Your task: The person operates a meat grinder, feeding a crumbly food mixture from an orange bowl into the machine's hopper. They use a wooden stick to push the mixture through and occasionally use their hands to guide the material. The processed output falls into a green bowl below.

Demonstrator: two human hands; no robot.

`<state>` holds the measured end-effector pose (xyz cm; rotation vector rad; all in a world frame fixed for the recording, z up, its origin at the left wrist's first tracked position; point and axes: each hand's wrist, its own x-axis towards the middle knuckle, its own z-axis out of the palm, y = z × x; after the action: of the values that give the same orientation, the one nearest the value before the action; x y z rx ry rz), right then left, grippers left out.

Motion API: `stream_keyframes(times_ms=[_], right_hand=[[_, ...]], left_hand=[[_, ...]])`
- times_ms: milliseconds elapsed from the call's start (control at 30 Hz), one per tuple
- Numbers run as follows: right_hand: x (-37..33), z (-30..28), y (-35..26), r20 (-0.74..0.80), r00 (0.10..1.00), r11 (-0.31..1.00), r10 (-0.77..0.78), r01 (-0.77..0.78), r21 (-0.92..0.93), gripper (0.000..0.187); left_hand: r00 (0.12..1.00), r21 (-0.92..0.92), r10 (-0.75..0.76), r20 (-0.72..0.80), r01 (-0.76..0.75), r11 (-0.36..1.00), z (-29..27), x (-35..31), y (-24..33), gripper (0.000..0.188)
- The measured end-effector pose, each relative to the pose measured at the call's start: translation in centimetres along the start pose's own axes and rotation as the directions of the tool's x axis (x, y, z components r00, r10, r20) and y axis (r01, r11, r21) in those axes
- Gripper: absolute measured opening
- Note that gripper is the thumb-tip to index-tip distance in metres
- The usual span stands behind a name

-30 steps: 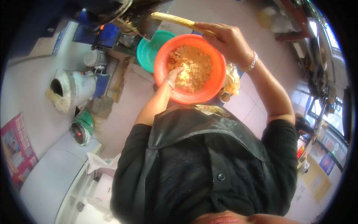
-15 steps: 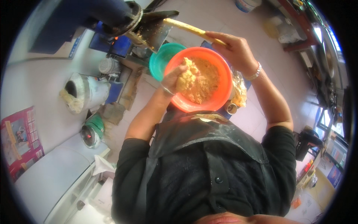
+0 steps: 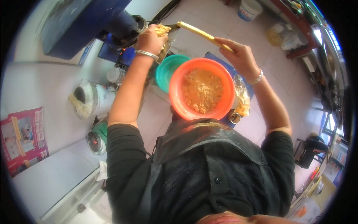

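Workshop corner with pale tiled floor [image 3: 261, 30]

Daylit from windows [image 3: 328, 33] along the right edge. Near those windows, a red shelf [image 3: 298, 52] with a white bucket [image 3: 249, 9] just left of it and pale containers [image 3: 283, 35] beside it. Far across from the windows, a light wall [image 3: 33, 86] bearing a pink poster [image 3: 20, 140]. Below the poster, a white cabinet top [image 3: 56, 179]. Low under the windows, a dark chair [image 3: 309, 149].

a single head-worn fisheye looks steeply down from close above the person's chest, past the orange bowl [image 3: 202, 89] to the tiled floor [image 3: 257, 33], edges bending outward.
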<state>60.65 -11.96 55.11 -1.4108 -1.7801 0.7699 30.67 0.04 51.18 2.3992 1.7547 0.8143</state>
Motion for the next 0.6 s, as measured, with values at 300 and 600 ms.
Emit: stream_keyframes(times_ms=[300,600], right_hand=[[1.4,1.8,-0.9,0.098,0.985,0.99,-0.139,0.142,-0.022,0.037],[4.2,5.2,-1.3,0.28,0.946,0.895,-0.163,0.262,-0.361,0.049]], left_hand=[[0.998,-0.064,-0.024,-0.055,0.021,0.998,-1.3,-1.7,3.4,0.069],[0.97,0.192,0.092,-0.224,-0.048,0.98,1.8,-5.6,2.7,0.083]])
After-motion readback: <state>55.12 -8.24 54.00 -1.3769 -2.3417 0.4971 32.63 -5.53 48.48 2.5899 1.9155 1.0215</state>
